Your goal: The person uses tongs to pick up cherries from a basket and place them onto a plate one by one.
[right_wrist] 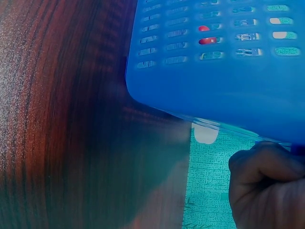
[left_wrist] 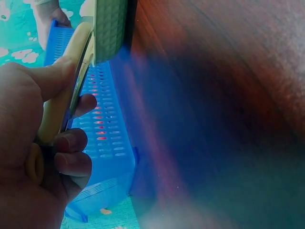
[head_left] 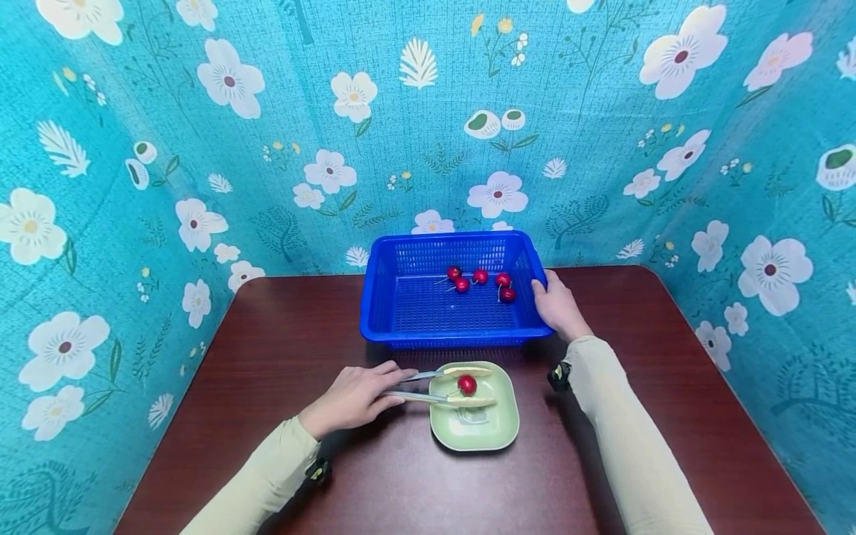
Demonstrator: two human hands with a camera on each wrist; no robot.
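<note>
My left hand (head_left: 357,395) holds a pair of tongs (head_left: 417,397) with metal arms and cream tips, the thumb and fingers round them in the left wrist view. The tips spread over a pale green square dish (head_left: 476,438), and a red cherry (head_left: 467,384) shows between them. Behind the dish stands a blue perforated basket (head_left: 428,338) with several red cherries (head_left: 480,276) inside, toward its right half. At the basket's right side, my right hand (head_left: 560,306) grips the rim; in the right wrist view the fingers (right_wrist: 267,164) are curled at that rim.
A dark reddish-brown table (head_left: 321,483) bears everything. Along its back edge and both sides hangs a turquoise cloth (head_left: 287,148) with a flower print, close behind the basket.
</note>
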